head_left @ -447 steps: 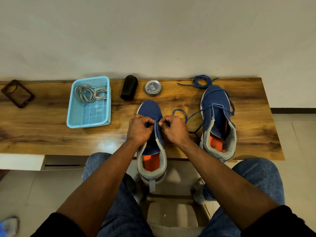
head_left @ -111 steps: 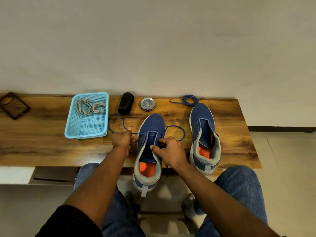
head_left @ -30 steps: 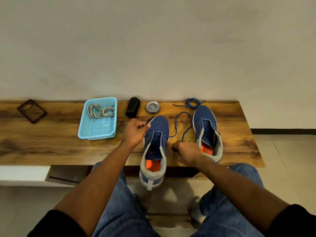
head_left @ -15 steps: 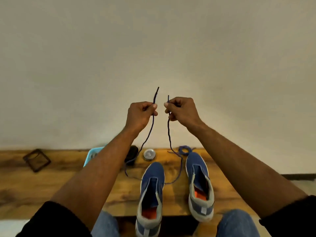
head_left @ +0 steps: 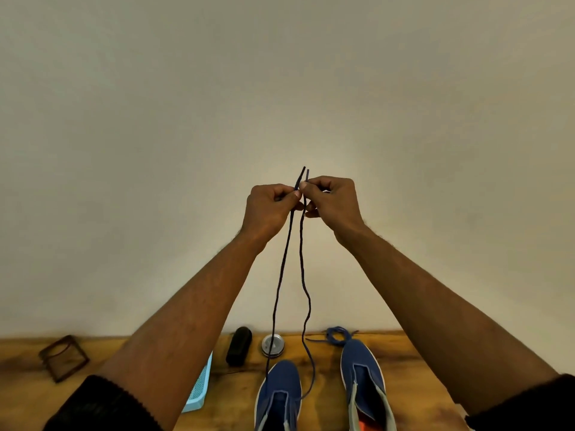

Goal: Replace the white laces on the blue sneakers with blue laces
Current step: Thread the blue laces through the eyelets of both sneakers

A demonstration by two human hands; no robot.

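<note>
At the far left of the wooden table (head_left: 420, 362) lies a dark, see-through square case (head_left: 63, 357). Right of it, my left forearm hides most of a light blue basket (head_left: 199, 390). Next come a black cylinder (head_left: 239, 345) and a small round tin (head_left: 273, 345), both by the far edge near the wall. My left hand (head_left: 270, 209) is raised in front of the wall, pinching one end of the blue lace (head_left: 280, 290) between thumb and fingers. My right hand (head_left: 333, 200) pinches the other end just beside it (the two tips stick up side by side, almost touching). Both strands hang down to the left sneaker (head_left: 280, 393) at the near edge. To its right stands the right sneaker (head_left: 364, 377), with a second blue lace (head_left: 337, 335) bundled at its toe.
</note>
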